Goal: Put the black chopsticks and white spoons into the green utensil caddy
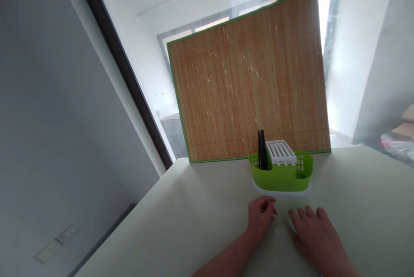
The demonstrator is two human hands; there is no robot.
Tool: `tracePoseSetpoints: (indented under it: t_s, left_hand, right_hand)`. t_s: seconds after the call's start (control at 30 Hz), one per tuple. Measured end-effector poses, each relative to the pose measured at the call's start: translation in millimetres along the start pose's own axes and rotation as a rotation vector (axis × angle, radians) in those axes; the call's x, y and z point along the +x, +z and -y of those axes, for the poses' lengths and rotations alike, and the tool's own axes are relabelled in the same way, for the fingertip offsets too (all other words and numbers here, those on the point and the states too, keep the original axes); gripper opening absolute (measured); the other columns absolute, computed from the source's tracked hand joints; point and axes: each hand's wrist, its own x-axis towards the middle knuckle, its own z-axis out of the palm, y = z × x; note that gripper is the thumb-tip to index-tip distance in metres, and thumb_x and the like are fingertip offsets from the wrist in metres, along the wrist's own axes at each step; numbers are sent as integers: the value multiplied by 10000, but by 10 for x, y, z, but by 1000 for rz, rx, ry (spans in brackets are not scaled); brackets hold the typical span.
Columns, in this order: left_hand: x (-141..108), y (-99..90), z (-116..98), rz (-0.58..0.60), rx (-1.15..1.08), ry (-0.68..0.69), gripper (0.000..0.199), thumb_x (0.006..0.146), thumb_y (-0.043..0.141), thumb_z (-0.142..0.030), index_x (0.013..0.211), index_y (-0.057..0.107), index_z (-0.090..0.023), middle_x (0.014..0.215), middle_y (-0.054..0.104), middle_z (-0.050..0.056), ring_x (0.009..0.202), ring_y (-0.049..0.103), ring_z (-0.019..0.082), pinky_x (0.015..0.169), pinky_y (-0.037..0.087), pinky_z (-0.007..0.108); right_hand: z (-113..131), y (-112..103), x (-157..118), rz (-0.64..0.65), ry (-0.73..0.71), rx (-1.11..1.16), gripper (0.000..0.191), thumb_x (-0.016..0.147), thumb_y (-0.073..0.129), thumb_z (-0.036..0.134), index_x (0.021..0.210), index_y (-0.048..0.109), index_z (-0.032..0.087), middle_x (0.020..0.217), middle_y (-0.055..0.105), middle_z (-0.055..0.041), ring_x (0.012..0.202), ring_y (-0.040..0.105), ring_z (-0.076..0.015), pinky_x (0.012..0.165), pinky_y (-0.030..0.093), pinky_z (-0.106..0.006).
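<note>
My left hand (260, 215) rests on the pale table with its fingers curled loosely together, and nothing shows between them. To its right, my right hand (314, 231) lies palm down over a flat white rounded object (291, 225), fingers bent across it. Only thin edges of this object show at either side of the hand, so its kind is hidden. Just beyond both hands stands a bright green plastic utensil caddy (281, 180) on a white base. A pair of black stick-like utensils (262, 152) stands upright in its left compartment. A slotted white rack (280, 152) sits across its middle.
A large bamboo mat (252, 83) with green edging stands upright behind the caddy, at the far edge of the table (194, 221). Past it is a glass partition with dark frames. A grey wall (64, 108) runs along the left.
</note>
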Motion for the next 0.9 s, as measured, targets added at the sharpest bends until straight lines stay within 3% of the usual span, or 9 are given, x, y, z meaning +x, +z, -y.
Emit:
tracePoseSetpoints:
  t_s: [0.27, 0.4, 0.5, 0.6, 0.9]
  left_hand:
    - [5, 0, -19, -2, -19, -12, 240, 794, 534, -279, 918, 683, -138, 584, 616, 0, 437, 454, 67, 467, 388, 181]
    - [1, -13, -55, -25, -42, 26, 258, 822, 523, -322, 912, 681, -139, 602, 611, 0, 449, 442, 69, 474, 391, 186]
    - [-1, -21, -71, -49, -68, 41, 270, 836, 517, -339, 916, 679, -138, 610, 605, 0, 455, 437, 68, 470, 386, 185]
    - [-16, -26, -78, -77, -71, 60, 266, 846, 516, -337, 931, 676, -142, 629, 611, 2, 474, 451, 68, 477, 385, 180]
    - [-93, -23, -130, -72, -12, 140, 245, 863, 516, -321, 925, 679, -150, 659, 635, 14, 504, 487, 75, 512, 408, 188]
  right_hand:
    - [-24, 105, 38, -59, 26, 12, 244, 799, 483, 32, 778, 658, 200, 701, 684, -62, 703, 635, -281, 681, 371, -426]
    - [-54, 115, 84, -111, 140, 328, 165, 892, 476, 225, 953, 629, 241, 760, 698, -15, 683, 643, -235, 634, 407, -356]
    - [-88, 126, 113, -194, 285, 665, 266, 913, 441, 422, 1064, 576, 250, 733, 670, 11, 610, 619, -187, 562, 416, -294]
    - [-114, 116, 126, -314, 334, 889, 353, 887, 445, 521, 1040, 572, 230, 719, 638, 15, 579, 587, -154, 569, 440, -263]
    - [-83, 5, 101, -510, 310, 969, 300, 879, 506, 470, 1002, 603, 214, 721, 623, 17, 548, 561, -117, 540, 452, -207]
